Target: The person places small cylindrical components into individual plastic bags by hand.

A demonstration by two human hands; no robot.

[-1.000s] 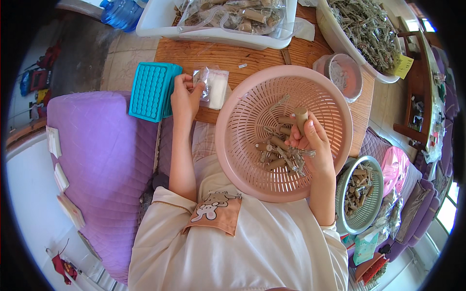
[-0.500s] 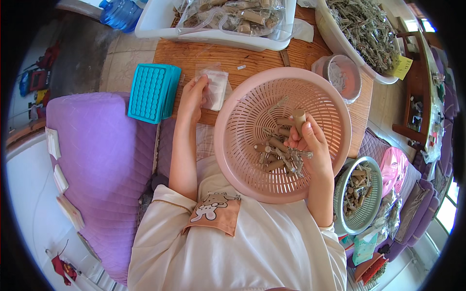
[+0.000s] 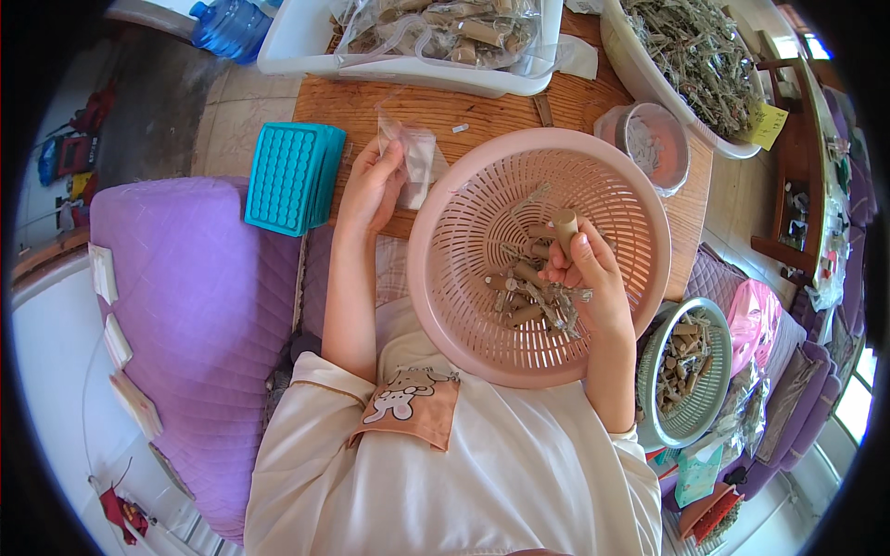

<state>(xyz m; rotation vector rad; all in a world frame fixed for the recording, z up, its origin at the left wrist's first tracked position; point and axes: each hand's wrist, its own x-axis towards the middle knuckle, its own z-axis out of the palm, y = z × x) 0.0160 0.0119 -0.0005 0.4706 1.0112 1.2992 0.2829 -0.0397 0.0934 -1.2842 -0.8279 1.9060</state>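
Observation:
A clear plastic bag (image 3: 393, 128) is pinched between the thumb and fingers of my left hand (image 3: 375, 183), just above a stack of similar small bags (image 3: 419, 169) on the table. My right hand (image 3: 591, 269) grips a brown cardboard tube (image 3: 565, 232), held upright over a pink slotted basket (image 3: 443, 320). Inside that basket lie several more brown tubes (image 3: 527, 316) and some crumpled clear-and-grey bundles (image 3: 560, 310), close below my right fingers.
Left on the wooden table (image 3: 334, 102) stands a teal tray stack (image 3: 289, 181). A white bin (image 3: 417, 83) of bagged tubes sits at the back. A cup (image 3: 654, 148) and a large tub (image 3: 649, 97) of grey bundles are back right; a green basket (image 3: 656, 417) of tubes is right.
My left hand has lifted the clear bag slightly up and right from the stack. My right hand, still holding the tube, has shifted slightly left.

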